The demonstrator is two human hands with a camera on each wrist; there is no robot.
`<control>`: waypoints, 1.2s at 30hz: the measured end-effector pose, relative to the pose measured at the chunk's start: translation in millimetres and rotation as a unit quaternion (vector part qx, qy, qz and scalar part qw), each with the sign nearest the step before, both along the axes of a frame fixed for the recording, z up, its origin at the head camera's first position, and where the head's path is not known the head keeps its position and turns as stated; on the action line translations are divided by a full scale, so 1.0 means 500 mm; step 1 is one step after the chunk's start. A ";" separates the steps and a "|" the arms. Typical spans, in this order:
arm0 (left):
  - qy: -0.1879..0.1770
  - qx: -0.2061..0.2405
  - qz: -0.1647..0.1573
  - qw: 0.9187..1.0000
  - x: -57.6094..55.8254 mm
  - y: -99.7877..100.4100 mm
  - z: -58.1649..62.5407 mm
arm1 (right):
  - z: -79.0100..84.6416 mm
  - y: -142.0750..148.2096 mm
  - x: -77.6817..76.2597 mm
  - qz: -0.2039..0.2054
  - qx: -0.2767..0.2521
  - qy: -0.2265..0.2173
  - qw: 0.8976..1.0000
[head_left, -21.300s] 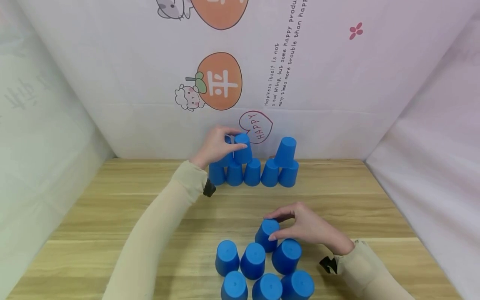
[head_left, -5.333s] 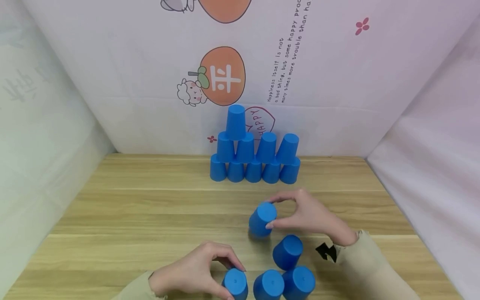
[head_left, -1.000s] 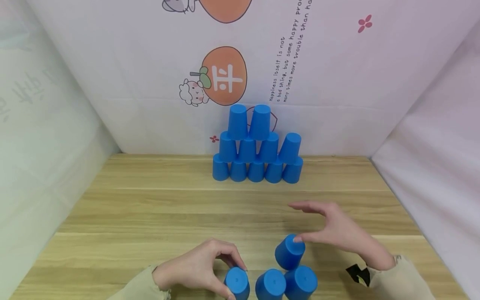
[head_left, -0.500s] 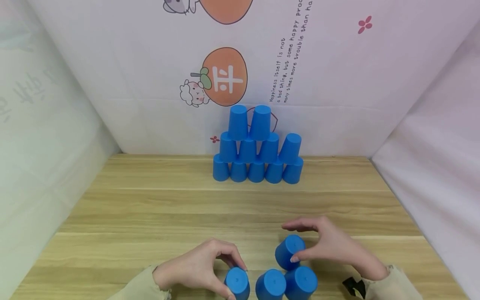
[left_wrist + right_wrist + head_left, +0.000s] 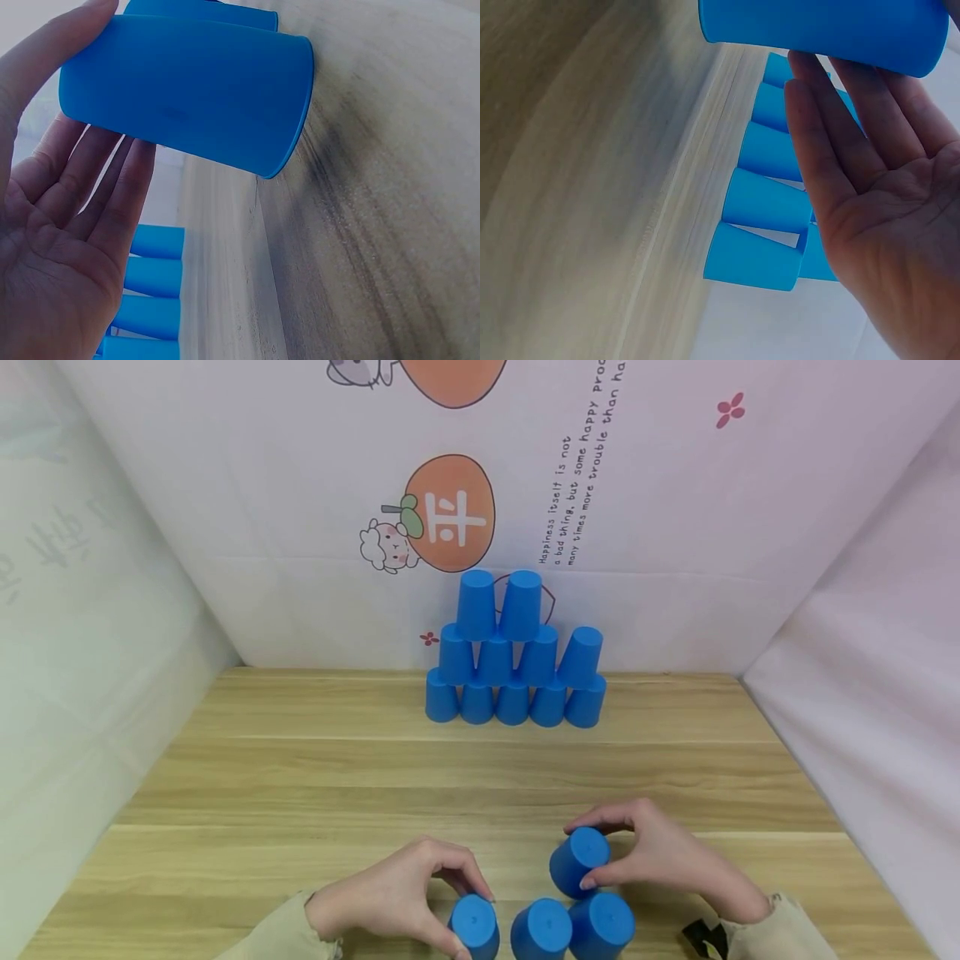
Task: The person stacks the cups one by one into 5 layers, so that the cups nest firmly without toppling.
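blue cups: smooth plastic, low satin sheen | table: wood-grain surface, smooth, matt-looking | printed backdrop: creased matt cloth-like sheet | side drape: rumpled matt cloth | beige sleeves: matt cloth

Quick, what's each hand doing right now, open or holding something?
Left hand: holding an upside-down blue cup.
Right hand: holding another upside-down blue cup.

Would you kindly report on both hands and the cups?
Left hand gripping leftmost loose cup. Right hand gripping farthest loose cup. Stack, bottom row up: five, four, two. No obstruction seen.
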State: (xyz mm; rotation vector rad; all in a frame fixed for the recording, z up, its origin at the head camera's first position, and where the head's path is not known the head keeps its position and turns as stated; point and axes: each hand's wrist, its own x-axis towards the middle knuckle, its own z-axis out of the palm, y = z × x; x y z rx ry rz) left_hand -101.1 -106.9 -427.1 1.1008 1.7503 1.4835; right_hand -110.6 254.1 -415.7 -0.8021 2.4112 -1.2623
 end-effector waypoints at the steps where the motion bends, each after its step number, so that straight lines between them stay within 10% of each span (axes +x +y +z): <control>1: -0.001 -0.001 0.000 1.000 0.000 0.000 0.000 | 0.000 0.000 0.000 -0.001 0.001 0.000 1.000; 21: -0.010 -0.008 -0.001 1.000 -0.002 -0.001 0.002 | 0.062 -0.001 -0.075 -0.084 -0.029 0.083 0.993; 36: -0.008 -0.001 -0.002 1.000 0.001 -0.001 0.002 | 0.172 -0.009 -0.150 -0.176 -0.049 0.176 0.967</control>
